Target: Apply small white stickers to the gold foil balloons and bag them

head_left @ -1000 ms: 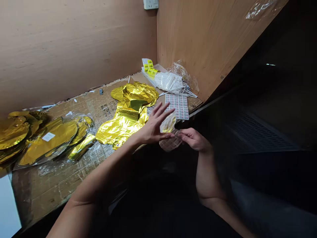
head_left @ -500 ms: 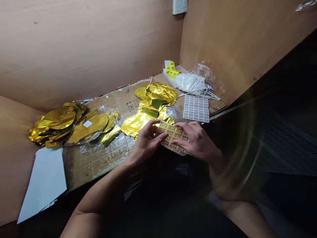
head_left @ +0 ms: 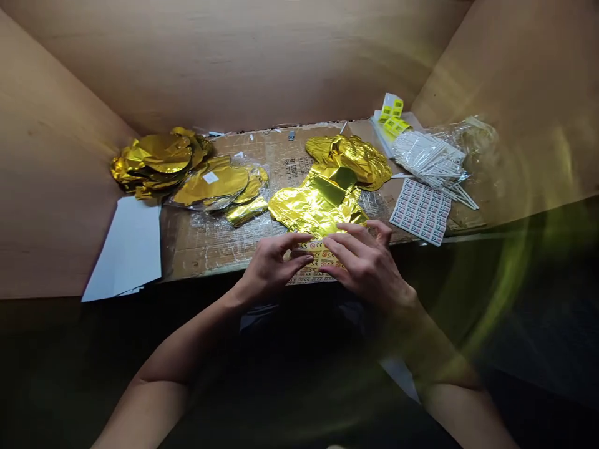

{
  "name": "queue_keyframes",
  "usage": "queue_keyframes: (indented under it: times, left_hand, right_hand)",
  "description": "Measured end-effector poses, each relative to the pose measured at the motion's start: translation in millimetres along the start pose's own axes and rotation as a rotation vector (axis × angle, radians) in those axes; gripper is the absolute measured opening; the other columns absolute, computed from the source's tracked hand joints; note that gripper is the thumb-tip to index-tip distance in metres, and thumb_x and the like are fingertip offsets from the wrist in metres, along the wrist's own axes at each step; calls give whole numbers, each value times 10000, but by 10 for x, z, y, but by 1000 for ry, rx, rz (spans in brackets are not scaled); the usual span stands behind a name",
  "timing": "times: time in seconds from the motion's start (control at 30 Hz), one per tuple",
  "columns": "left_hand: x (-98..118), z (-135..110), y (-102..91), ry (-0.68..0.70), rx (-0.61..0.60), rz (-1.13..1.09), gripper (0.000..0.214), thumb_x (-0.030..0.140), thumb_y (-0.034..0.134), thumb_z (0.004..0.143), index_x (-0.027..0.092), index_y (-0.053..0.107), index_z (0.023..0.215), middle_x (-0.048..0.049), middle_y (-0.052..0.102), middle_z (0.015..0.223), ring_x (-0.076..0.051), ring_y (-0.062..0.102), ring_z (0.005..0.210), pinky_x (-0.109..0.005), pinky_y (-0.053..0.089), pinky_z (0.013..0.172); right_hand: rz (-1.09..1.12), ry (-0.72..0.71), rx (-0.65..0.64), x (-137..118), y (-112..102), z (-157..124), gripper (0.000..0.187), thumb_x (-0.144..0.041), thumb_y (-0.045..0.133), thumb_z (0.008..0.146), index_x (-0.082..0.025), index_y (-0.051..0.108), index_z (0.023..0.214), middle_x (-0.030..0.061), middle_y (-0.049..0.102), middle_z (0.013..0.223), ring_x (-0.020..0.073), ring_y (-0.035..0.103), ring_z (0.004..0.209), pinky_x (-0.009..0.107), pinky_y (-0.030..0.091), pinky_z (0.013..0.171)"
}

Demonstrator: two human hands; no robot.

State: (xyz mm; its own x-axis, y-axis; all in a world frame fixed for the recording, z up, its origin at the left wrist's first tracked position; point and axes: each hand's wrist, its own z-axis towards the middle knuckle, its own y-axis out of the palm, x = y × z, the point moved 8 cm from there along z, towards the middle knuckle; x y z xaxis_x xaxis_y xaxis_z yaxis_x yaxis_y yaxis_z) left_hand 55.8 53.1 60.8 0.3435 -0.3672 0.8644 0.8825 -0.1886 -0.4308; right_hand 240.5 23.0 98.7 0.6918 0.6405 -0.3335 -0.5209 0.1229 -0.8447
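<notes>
A sheet of small yellowish CE stickers (head_left: 305, 272) is at the front edge of the cardboard-covered table, partly hidden by my fingers. My left hand (head_left: 271, 265) pinches its left side, thumb on top. At its right side, my right hand (head_left: 369, 265) has the thumb over the sheet and the fingers curved above, close to the foil; whether a loose sticker is between them I cannot tell. Just beyond the hands lies a shiny gold foil balloon (head_left: 304, 209), flat and creased. More gold foil (head_left: 358, 159) is bunched behind it.
On the left are a pile of gold foil balloons (head_left: 156, 156), balloons in clear wrap (head_left: 210, 187) and white card (head_left: 128, 249) at the edge. To the right lie white sticks (head_left: 430, 156), yellow labels (head_left: 395, 125) and another sticker sheet (head_left: 421, 211). Wooden panels (head_left: 262, 68) enclose the table.
The view has swung right and levelled. The sticker sheet has come down against the table's front edge by the gold balloon, and my right fingers have spread forward over it.
</notes>
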Motion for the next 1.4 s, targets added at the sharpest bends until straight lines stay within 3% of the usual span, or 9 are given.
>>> queue_keyframes:
  times: [0.1,0.2,0.3,0.4,0.5,0.73,1.03,1.23,1.4]
  left_hand:
    - [-124,-76,-113,-65,35,-20,291,364,868,875,192,840,1108,-52,813,867,-156,684,667,-276,566,630]
    - [-254,-127,-213,-140,39,-68,198,374,843,890,193,848,970,-36,764,758,-154,647,643,-269,519,594]
    - [-325,-125,-292,-132,86,-118,197,378,834,886,188,806,841,-55,739,812,-171,661,743,-277,532,660]
    - [-460,-104,-232,-189,74,-275,225,395,818,887,177,762,879,-53,726,852,-166,659,751,-275,540,675]
    - [-609,-96,-91,-284,10,-371,257,412,772,922,167,724,861,-17,686,746,-140,620,650,-252,506,610]
    - [-788,-72,12,-344,-4,-382,353,473,709,959,160,681,799,-10,632,693,-133,556,608,-244,438,546]
    - [-919,-35,-91,-279,90,-210,486,494,639,1008,179,534,653,33,448,626,-105,389,587,-246,307,533]
    - [-992,-24,-130,-273,53,-179,493,517,619,1014,180,537,663,29,441,636,-109,395,600,-244,295,534]
    - [-1044,167,-124,-334,-70,-325,554,576,605,987,194,439,621,42,343,608,-90,294,554,-241,220,495]
  right_hand:
    - [137,-21,-112,-10,169,42,230,-250,690,1017,-228,703,1246,87,807,1087,267,732,1008,502,407,1097]
    - [373,101,-171,101,291,59,139,-247,637,1040,-213,735,1132,60,802,972,207,727,859,363,520,888]
    - [588,283,-212,199,431,41,185,-321,619,1055,-205,747,987,24,758,832,166,674,724,289,511,699]
    - [684,399,-229,225,581,25,253,-351,609,1054,-184,723,900,6,699,750,142,609,657,262,478,626]
    - [573,398,-219,206,674,54,241,-339,612,1050,-187,736,909,15,714,770,151,625,682,273,498,671]
    - [459,311,-32,158,762,145,235,-277,575,1072,-228,782,1172,75,828,1099,221,783,970,349,608,908]
    - [267,245,81,146,914,161,221,-276,604,1064,-239,809,1137,107,820,1042,238,768,924,396,620,879]
    - [438,340,29,184,960,215,175,-313,611,1067,-233,766,1059,54,801,949,193,749,823,336,600,772]
    - [34,121,30,77,970,326,183,-236,588,1067,-230,771,1070,79,810,985,212,720,871,378,496,799]
